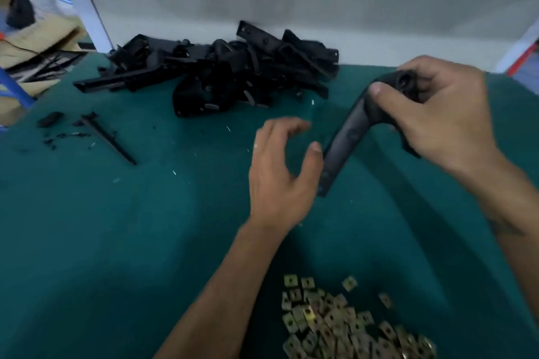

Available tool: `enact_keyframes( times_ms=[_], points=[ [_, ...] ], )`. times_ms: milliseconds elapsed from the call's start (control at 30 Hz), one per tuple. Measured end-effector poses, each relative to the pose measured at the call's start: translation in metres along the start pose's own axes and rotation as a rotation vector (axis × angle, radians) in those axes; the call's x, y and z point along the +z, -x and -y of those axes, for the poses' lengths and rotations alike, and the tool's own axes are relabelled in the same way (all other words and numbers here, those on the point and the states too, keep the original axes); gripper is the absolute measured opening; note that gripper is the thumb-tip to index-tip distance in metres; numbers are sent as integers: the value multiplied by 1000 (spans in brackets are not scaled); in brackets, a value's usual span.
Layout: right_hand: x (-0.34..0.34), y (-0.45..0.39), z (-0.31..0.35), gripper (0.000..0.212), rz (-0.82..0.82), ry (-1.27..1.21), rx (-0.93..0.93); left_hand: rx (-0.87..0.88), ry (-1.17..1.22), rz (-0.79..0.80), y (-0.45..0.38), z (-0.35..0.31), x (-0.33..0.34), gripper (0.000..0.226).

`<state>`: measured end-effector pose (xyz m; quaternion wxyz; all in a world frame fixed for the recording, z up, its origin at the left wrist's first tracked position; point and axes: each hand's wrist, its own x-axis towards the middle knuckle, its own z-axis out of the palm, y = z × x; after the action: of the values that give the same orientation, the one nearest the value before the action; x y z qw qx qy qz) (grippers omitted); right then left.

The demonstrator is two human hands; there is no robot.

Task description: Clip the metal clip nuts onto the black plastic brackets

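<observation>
Over a green table (116, 242), the right hand (446, 122) grips the bent upper end of a curved black bracket (347, 137), fingers curled round it. The left hand (280, 175) hovers beside its lower end – fingers loosely spread, holding nothing. The bracket looks light and stiff; the small clip nuts (344, 326), heaped nearest the person, probably need a fingertip pinch.

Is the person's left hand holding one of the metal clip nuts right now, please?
No: the left hand is open and empty beside the black bracket, and the clip nuts lie on the table.
</observation>
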<state>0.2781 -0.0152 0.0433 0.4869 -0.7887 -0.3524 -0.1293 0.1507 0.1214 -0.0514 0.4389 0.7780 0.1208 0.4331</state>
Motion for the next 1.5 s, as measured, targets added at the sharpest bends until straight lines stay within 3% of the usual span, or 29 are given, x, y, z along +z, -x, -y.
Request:
enact_keyframes(
  times_ms=[67,167,267,367,433,533,667,933,1133,1333,1500],
  points=[
    [4,21,11,19,106,-110,48,2,31,234,-11,-13,-10,20],
    [19,49,16,21,181,-252,111,-274,382,641,-30,-26,-26,35],
    [29,72,17,35,235,-477,233,-387,427,883,-29,-22,-42,21],
    [16,96,8,30,276,-637,413,-554,551,789,-20,-11,-45,17],
    [-4,117,-6,14,274,-447,387,-668,661,639,-16,-2,-44,15],
    [-38,158,-17,20,426,-188,323,-743,658,533,-12,11,-40,5],
    [-55,189,-17,29,588,36,293,-842,723,512,-13,19,-33,14],
    [-38,180,-28,3,545,16,194,-581,566,498,-14,22,-26,26],
    [-13,157,-39,27,558,4,143,-504,586,579,-11,29,-24,17],
    [-7,158,-40,21,499,78,49,-465,551,605,-10,32,-20,29],
    [-6,154,-46,28,310,-25,127,-488,573,567,-10,32,-21,32]
  ],
)
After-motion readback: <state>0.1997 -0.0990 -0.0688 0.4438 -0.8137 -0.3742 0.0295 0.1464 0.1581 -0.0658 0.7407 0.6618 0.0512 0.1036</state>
